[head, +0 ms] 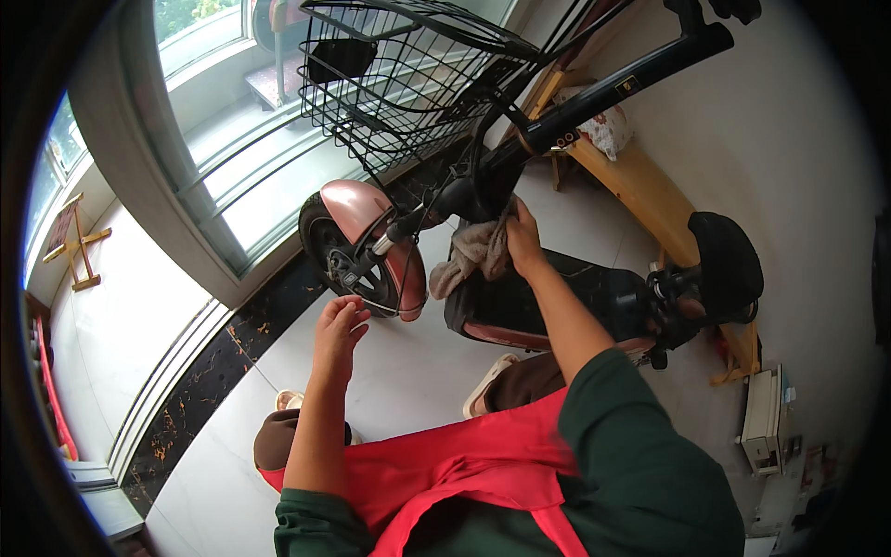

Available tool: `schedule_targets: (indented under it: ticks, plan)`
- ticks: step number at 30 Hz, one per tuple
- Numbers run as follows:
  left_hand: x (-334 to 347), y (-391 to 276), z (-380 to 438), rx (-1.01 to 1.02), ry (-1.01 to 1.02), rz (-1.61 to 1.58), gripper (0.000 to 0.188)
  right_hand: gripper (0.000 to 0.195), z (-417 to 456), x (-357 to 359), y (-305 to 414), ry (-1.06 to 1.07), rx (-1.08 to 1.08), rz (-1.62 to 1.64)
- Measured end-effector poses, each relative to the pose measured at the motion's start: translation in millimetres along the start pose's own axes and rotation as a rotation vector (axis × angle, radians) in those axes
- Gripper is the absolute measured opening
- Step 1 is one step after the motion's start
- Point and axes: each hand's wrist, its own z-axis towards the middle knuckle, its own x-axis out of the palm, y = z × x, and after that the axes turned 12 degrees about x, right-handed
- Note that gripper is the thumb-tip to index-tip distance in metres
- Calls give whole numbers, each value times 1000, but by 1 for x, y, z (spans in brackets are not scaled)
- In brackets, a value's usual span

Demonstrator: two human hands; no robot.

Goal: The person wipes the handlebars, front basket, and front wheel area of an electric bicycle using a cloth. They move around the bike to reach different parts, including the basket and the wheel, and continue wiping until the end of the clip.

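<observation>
My right hand (523, 238) holds a crumpled grey-brown cloth (480, 249) against the lower steering column of an electric scooter, above the front end of its black footboard (515, 301). Part of the fingers is hidden behind the cloth and column. My left hand (340, 326) is raised in front of the front wheel (324, 240), its fingers loosely bent and apart with nothing visible in them. A pink front fender (356, 203) covers the wheel. Over it sits a black wire basket (411, 90), and the black steering stem (612, 97) slants to the upper right.
A yellow wooden bench (637, 184) with a patterned cushion (607, 132) stands along the wall behind the scooter. The scooter's black seat (724, 268) is at right. A sliding door frame (167, 174) and dark marble threshold (202, 379) run along the left. A wooden folding stool (80, 244) stands beyond.
</observation>
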Motion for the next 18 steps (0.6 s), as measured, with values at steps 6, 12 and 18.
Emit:
schedule_targets:
  ticks: [6,12,18]
  plan:
    - [12,9,11,-21,25,2,18,46,-15,12,25,-224,-248,-253]
    - [19,20,22,-58,38,57,18,44,-64,-14,-13,-38,248,-183]
    - [22,19,17,-80,45,87,18,43,-110,49,61,-236,-462,-322]
